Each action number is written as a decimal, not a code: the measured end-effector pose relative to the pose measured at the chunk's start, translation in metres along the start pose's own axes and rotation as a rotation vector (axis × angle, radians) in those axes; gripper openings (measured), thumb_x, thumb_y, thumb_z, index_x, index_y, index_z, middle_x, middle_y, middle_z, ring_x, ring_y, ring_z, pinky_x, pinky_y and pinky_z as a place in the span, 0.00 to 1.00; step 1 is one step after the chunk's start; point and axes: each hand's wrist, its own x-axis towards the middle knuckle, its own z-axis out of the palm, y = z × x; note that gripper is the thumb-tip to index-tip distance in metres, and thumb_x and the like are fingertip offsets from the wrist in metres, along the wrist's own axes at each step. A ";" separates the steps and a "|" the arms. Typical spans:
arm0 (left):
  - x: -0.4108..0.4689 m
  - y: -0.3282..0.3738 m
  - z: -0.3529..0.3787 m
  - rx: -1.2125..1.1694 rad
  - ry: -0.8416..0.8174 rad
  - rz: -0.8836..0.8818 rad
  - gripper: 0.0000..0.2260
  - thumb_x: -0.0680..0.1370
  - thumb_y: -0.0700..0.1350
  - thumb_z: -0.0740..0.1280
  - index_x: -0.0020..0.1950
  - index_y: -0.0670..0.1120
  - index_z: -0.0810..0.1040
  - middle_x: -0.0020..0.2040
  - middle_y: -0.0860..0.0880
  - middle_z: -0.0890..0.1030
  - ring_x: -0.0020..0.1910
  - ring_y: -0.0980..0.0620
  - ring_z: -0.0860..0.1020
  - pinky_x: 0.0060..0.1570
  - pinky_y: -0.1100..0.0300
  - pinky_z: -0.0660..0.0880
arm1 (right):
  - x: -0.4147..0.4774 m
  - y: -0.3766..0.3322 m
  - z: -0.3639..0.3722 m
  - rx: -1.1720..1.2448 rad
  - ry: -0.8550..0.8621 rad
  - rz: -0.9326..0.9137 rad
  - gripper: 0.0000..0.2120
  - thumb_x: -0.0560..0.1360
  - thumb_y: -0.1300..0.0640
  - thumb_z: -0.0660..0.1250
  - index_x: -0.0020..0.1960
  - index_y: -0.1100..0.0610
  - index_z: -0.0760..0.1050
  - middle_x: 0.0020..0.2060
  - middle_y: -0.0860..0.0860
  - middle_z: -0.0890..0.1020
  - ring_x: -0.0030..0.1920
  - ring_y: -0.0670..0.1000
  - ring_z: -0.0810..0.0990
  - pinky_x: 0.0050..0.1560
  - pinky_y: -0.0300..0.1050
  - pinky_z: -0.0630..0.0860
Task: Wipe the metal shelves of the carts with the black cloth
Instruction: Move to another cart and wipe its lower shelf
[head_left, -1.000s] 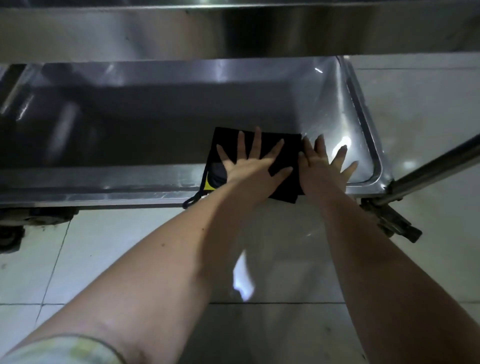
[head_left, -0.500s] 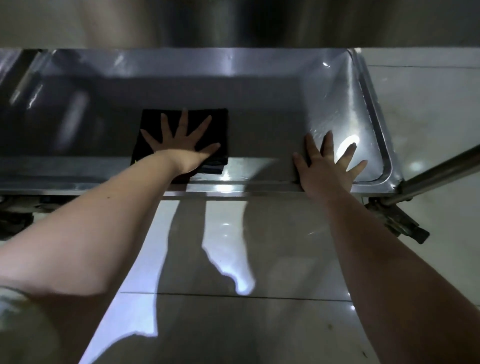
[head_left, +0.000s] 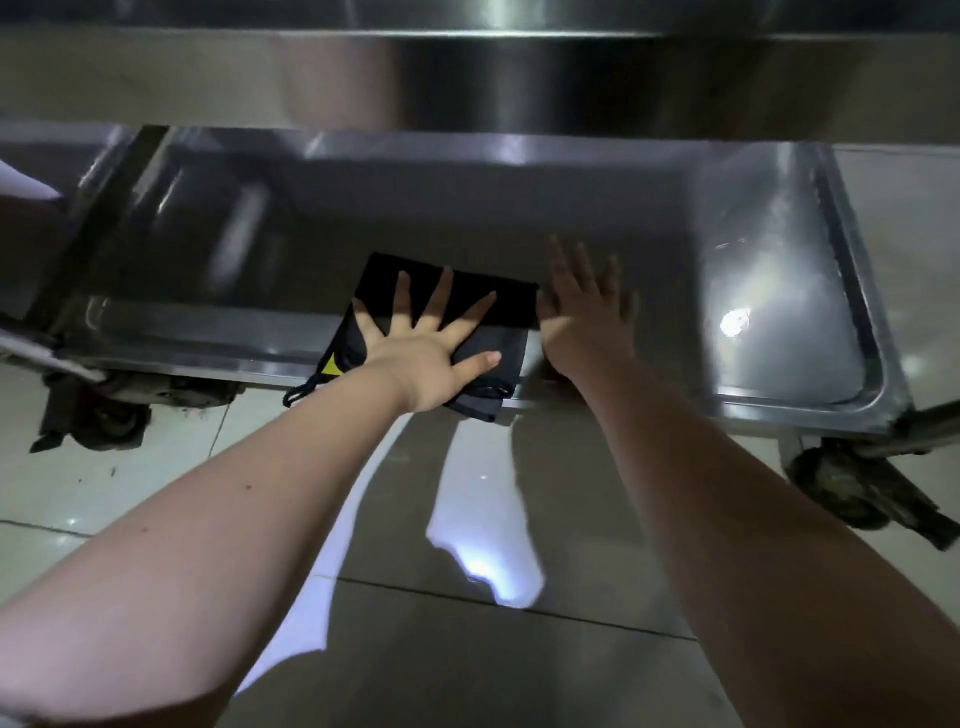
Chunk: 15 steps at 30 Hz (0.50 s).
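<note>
A folded black cloth (head_left: 498, 343) with a yellow mark and a hanging cord lies over the front rim of the cart's low metal shelf (head_left: 779, 291). My left hand (head_left: 421, 348) presses flat on the cloth with its fingers spread. My right hand (head_left: 587, 312), blurred, lies flat on the shelf with straight fingers, just right of the cloth and touching its edge.
An upper metal shelf (head_left: 519, 62) overhangs the low one. Cart wheels stand on the tiled floor at the left (head_left: 109, 415) and right (head_left: 841, 483). A second metal tray (head_left: 47, 218) adjoins on the left.
My left hand has slid the cloth back to the right and toward the front rim. My right hand has moved left to meet the cloth's edge.
</note>
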 end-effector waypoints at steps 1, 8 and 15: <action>0.000 -0.001 0.000 -0.013 0.001 -0.007 0.29 0.76 0.74 0.46 0.72 0.75 0.35 0.77 0.58 0.29 0.75 0.39 0.27 0.65 0.26 0.32 | 0.008 -0.008 0.007 -0.009 -0.005 0.024 0.28 0.83 0.46 0.49 0.79 0.38 0.41 0.80 0.44 0.44 0.79 0.56 0.38 0.75 0.66 0.38; 0.037 -0.020 -0.004 -0.038 0.113 -0.112 0.30 0.74 0.75 0.47 0.72 0.75 0.37 0.79 0.57 0.33 0.77 0.39 0.32 0.65 0.24 0.34 | 0.008 -0.003 0.030 -0.267 0.031 0.005 0.27 0.81 0.36 0.42 0.79 0.37 0.44 0.80 0.46 0.44 0.78 0.62 0.38 0.70 0.72 0.33; 0.096 -0.041 -0.027 -0.068 0.167 -0.075 0.32 0.74 0.76 0.45 0.75 0.72 0.39 0.81 0.54 0.36 0.77 0.36 0.35 0.65 0.23 0.36 | 0.012 -0.006 0.035 -0.346 0.045 0.024 0.30 0.78 0.31 0.42 0.78 0.35 0.43 0.80 0.46 0.44 0.78 0.63 0.38 0.70 0.74 0.36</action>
